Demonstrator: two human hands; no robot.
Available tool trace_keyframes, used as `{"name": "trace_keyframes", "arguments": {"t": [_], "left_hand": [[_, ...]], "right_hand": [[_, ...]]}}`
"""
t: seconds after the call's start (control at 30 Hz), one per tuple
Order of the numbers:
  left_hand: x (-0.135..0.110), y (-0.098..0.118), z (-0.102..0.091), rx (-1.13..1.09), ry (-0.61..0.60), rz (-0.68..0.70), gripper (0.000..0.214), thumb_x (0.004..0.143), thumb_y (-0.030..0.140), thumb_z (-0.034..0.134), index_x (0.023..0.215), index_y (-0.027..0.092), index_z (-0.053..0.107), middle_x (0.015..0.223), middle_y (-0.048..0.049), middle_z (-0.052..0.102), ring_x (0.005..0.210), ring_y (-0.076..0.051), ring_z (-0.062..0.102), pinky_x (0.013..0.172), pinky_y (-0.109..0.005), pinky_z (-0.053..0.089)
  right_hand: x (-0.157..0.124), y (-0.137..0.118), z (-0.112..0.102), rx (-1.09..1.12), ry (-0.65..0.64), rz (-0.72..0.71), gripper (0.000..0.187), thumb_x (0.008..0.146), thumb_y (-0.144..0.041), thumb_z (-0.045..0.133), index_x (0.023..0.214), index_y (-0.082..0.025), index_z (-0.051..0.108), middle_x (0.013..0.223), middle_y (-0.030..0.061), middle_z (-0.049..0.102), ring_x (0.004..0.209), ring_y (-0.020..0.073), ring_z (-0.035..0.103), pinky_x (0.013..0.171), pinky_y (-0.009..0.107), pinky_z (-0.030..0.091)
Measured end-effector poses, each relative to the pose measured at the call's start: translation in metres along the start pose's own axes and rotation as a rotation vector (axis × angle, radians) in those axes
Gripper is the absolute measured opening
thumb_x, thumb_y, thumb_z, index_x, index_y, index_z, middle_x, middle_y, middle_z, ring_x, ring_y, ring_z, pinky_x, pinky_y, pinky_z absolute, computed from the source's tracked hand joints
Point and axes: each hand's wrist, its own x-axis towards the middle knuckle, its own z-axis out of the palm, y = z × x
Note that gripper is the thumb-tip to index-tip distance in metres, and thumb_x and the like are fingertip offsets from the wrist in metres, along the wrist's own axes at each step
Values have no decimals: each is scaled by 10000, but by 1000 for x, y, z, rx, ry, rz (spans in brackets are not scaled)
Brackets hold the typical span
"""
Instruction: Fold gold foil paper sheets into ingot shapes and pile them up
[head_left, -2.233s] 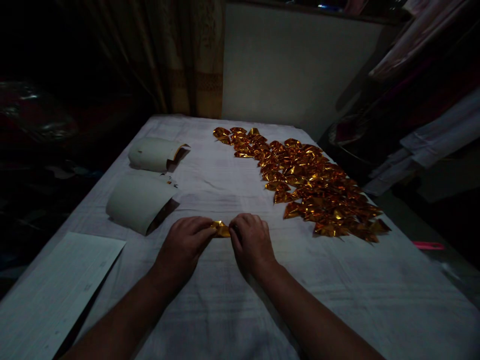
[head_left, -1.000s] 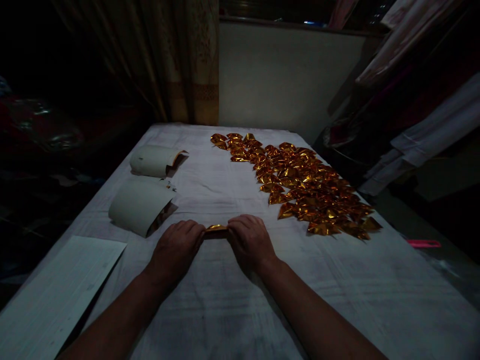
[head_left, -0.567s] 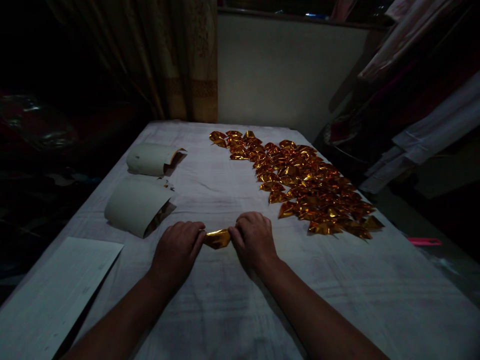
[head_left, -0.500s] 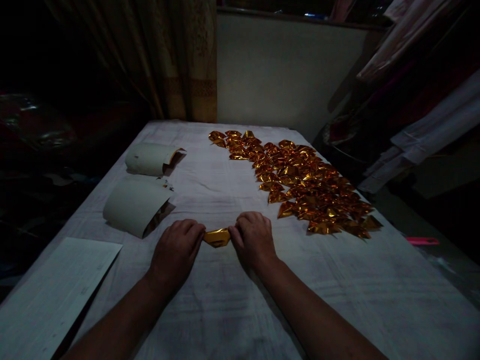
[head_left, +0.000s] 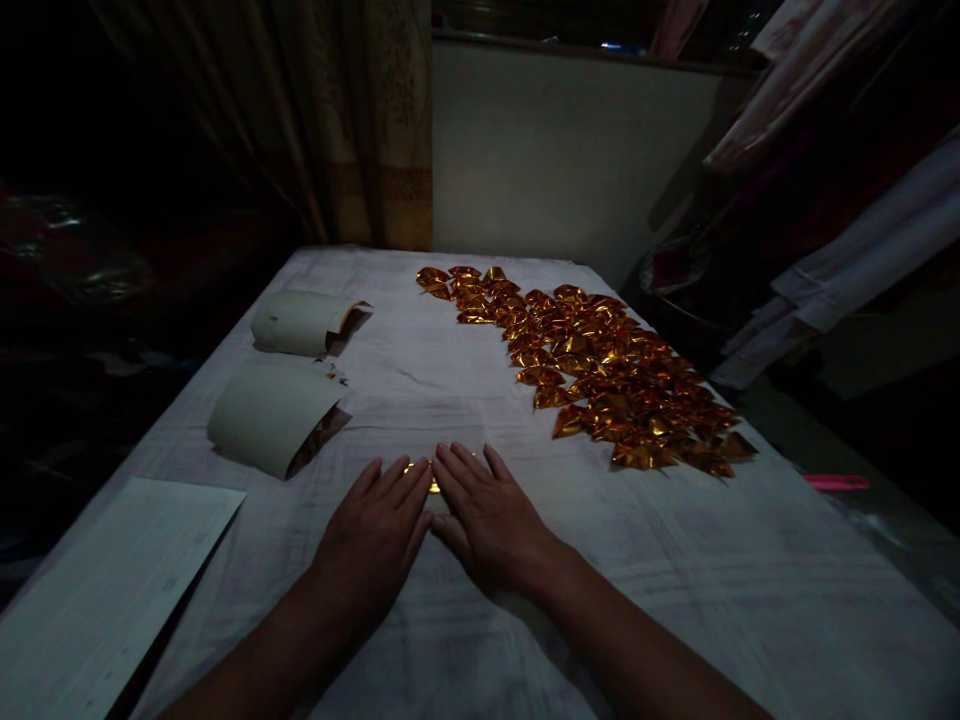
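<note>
Gold foil [head_left: 434, 487] lies mostly hidden on the white sheet [head_left: 615, 600] under the left hand [head_left: 375, 520] and right hand [head_left: 489, 512]; uneven pressing could crease or split it. Both are palm down, angled toward each other, fingers straight and gripping nothing, though in this gloom the foil's folds are unclear.

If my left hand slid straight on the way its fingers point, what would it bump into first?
Besides the gold foil piece under both hands, probably your right hand: its fingertips sit just ahead of your left hand, though depth is unclear. Beyond, that line seems to reach the foil pile.
</note>
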Motion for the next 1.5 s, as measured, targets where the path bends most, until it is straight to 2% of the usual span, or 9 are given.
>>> {"name": "trace_keyframes", "arguments": {"t": [0.27,0.53,0.8,0.97,1.03,1.1,1.23,1.37,1.5], "left_hand": [[-14,-9,-6,52,-27,-65,397,1013,277,402,1338,155,592,1369,-135,647,1254,-320,606,1088,-546,376],[3,0,-15,40,-59,-108,304,971,341,550,1229,235,671,1251,-116,702,1174,-324,625,1089,-568,360],[-9,-10,-13,48,-63,-72,342,955,365,597,1291,319,639,1325,-80,666,1195,-324,610,1100,-576,298],[-3,-25,-24,-116,-80,-145,206,973,335,532,1037,261,713,1145,-55,737,1059,-255,663,1023,-463,378],[8,-25,-26,-165,-111,-275,190,943,363,575,967,221,699,974,-57,738,924,-241,666,888,-396,439],[20,-23,-24,-156,-115,-394,242,885,418,650,970,193,678,977,-79,703,937,-266,636,826,-382,447],[35,-16,-19,-186,-152,-378,225,825,391,709,966,221,665,1054,-69,660,1055,-281,579,894,-386,410],[38,-14,-20,-206,-196,-413,171,811,338,717,904,221,635,1008,-50,659,1035,-263,581,875,-365,395],[39,-11,-24,-193,-223,-419,152,829,321,697,885,214,605,948,-50,676,969,-249,606,799,-331,391]], "right_hand": [[-7,3,-5,-39,-36,153,616,1014,-478,473,1525,-143,399,1604,138,331,1502,290,288,1220,594,202],[-7,4,-2,-28,-40,153,632,1022,-509,426,1542,-155,373,1624,123,289,1517,289,245,1230,589,154],[-4,3,-5,13,-83,186,665,1017,-540,411,1549,-145,358,1635,131,250,1528,300,207,1232,589,106],[-4,3,-3,14,-67,184,652,1018,-535,407,1549,-161,364,1634,129,257,1525,298,217,1231,577,102],[-5,4,-2,11,-58,185,648,1016,-533,410,1549,-166,367,1633,127,264,1524,298,220,1231,576,101],[-5,4,-1,11,-49,184,648,1013,-524,420,1551,-166,361,1632,125,271,1525,294,218,1231,575,104],[-5,3,-2,16,-24,185,635,1011,-498,442,1547,-165,367,1629,131,289,1521,291,230,1229,574,117],[-7,0,-4,30,26,193,593,995,-441,497,1518,-171,419,1597,139,371,1494,305,295,1220,568,155],[-6,5,-3,119,175,194,510,964,-318,539,1453,-174,509,1515,139,498,1419,298,422,1194,532,244]]}}
